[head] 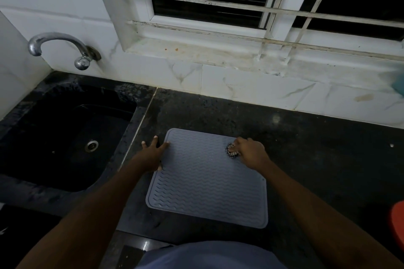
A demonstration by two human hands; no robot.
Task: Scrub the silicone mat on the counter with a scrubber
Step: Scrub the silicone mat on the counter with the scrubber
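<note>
Grey silicone mat lies flat near the counter's front edge. Left hand, fingers spread flat, presses its left edge. Right hand grips scrubber at its far right corner.

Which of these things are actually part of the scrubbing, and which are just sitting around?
In the job: grey silicone mat, scrubber gripped by the right hand, left hand pressing the mat's edge, counter.

Just around: sink, tap, barred window, red object at the right edge.
</note>
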